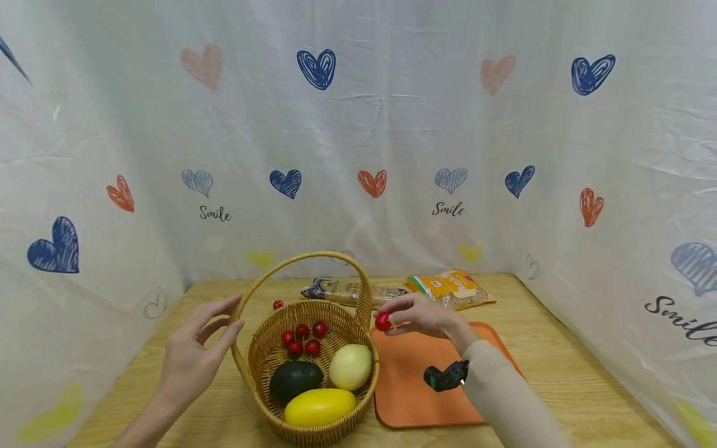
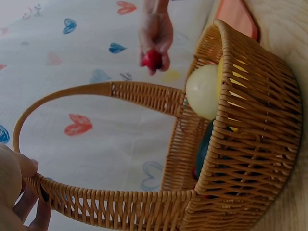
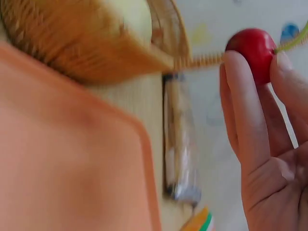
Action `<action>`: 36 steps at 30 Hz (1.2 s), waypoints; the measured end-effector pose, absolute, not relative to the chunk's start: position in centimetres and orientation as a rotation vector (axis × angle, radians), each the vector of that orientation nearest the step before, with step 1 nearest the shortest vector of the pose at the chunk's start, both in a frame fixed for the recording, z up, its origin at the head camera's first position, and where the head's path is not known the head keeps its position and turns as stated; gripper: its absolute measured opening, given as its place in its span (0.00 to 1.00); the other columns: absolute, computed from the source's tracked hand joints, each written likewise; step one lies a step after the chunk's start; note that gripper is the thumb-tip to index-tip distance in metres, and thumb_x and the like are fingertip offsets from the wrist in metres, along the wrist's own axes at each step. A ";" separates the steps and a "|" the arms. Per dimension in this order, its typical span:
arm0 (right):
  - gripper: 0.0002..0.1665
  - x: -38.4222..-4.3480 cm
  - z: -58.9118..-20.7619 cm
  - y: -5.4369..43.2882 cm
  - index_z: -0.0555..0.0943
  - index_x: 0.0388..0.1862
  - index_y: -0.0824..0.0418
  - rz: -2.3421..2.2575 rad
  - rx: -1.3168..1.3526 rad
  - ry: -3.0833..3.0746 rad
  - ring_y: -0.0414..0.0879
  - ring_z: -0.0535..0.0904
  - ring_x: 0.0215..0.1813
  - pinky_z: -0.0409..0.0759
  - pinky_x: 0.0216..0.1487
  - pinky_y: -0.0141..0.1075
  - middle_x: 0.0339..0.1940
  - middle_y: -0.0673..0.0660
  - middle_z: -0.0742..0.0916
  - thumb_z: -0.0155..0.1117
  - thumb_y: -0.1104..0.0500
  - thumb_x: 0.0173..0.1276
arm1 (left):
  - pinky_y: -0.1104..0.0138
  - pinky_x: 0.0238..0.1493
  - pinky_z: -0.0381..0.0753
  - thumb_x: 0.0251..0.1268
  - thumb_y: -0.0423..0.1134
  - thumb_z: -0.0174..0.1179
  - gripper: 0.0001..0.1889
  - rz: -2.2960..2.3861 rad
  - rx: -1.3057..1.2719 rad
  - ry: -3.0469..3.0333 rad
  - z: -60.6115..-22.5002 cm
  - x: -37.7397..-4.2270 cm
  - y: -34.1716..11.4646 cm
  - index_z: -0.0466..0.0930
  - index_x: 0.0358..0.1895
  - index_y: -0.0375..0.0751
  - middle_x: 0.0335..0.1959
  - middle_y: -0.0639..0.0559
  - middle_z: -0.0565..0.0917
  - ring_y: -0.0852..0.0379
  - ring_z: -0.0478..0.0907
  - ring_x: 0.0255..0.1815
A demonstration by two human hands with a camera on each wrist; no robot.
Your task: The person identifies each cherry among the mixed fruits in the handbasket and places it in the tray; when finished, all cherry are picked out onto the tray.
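My left hand (image 1: 193,348) grips the left side of the handle of a round wicker basket (image 1: 313,429), its thumb and fingers on opposite sides of the handle in the left wrist view. Inside the basket lie several dark red cherries (image 1: 302,331), a dark green oval fruit (image 1: 295,382), a pale green round one (image 1: 350,367) and a yellow oval one (image 1: 320,407). Just right of the handle, my right hand (image 1: 417,316) pinches a bright red cherry (image 3: 254,53) between thumb and fingertips, raised above the tray. A green stem sticks out of this cherry by the thumb.
An orange tray (image 1: 414,398) lies right of the basket, under my right forearm. Behind them are a long clear packet (image 1: 347,291) with a dark end and an orange-yellow bag (image 1: 456,289). A small red piece (image 1: 278,304) sits behind the basket. A heart-printed curtain (image 1: 392,124) surrounds the wooden table.
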State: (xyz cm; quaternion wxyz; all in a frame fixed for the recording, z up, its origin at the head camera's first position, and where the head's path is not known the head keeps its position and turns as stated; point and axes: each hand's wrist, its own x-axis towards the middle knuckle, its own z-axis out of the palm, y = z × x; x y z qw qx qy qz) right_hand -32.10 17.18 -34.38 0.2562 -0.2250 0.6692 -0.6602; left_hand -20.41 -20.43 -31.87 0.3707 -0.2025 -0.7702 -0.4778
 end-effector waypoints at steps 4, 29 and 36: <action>0.24 -32.3 -35.4 20.1 0.69 0.60 0.78 -1.922 -0.486 1.909 0.53 0.79 0.51 0.77 0.59 0.52 0.54 0.65 0.76 0.58 0.68 0.69 | 0.77 0.48 0.82 0.49 0.14 0.63 0.25 -1.229 -0.525 -1.975 -31.8 -20.4 -20.5 0.78 0.54 0.32 0.46 0.47 0.80 0.65 0.76 0.46; 0.13 -32.7 -42.2 17.5 0.78 0.46 0.79 -1.824 -0.275 2.426 0.55 0.83 0.40 0.88 0.42 0.43 0.38 0.64 0.85 0.62 0.74 0.61 | 0.78 0.48 0.81 0.48 0.14 0.63 0.26 -1.216 -0.536 -1.977 -32.0 -20.5 -20.5 0.78 0.54 0.32 0.46 0.48 0.79 0.66 0.75 0.48; 0.12 -32.6 -42.8 16.9 0.80 0.43 0.76 -1.764 -0.227 2.541 0.52 0.82 0.38 0.88 0.38 0.41 0.37 0.62 0.85 0.63 0.75 0.59 | 0.78 0.48 0.81 0.49 0.14 0.62 0.26 -1.213 -0.523 -1.982 -31.9 -20.3 -20.4 0.78 0.55 0.32 0.46 0.49 0.80 0.66 0.75 0.47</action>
